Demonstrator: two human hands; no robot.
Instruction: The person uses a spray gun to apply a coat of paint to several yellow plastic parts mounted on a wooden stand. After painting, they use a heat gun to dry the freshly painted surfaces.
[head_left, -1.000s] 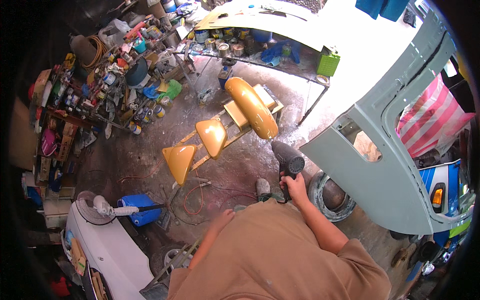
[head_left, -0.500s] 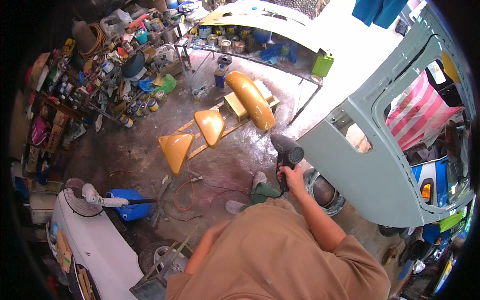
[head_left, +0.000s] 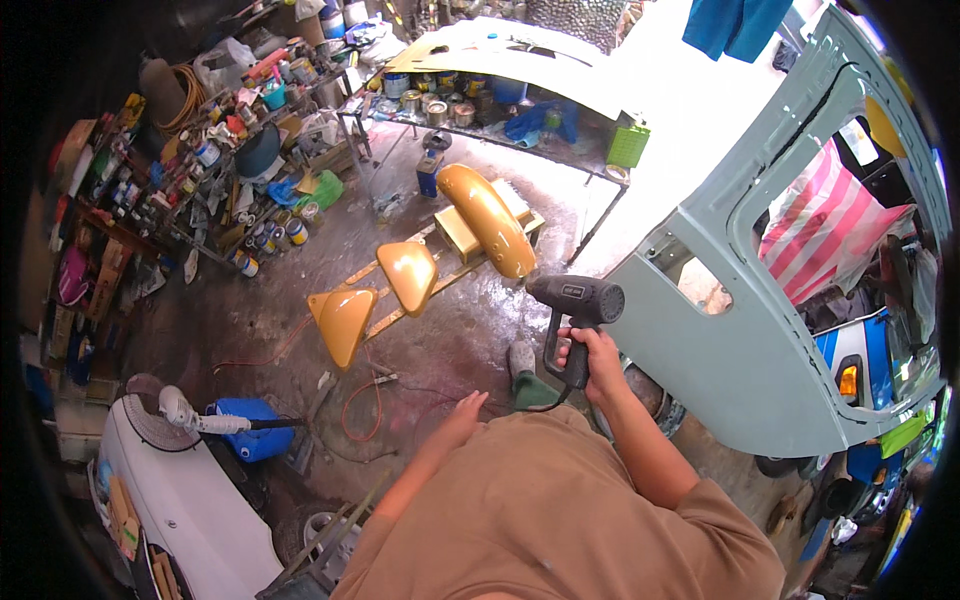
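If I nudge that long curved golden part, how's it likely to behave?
The curved golden part is probably stiff, since it holds a smooth, shell-like arch. Its glossy surface may be slippery. That rounded shape could also make it rock if pushed at one end.

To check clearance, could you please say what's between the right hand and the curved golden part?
In the head view, the black heat gun's barrel lies between the right hand and the curved golden part.

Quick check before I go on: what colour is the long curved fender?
Glossy gold. The long curved fender shows best in the head view.
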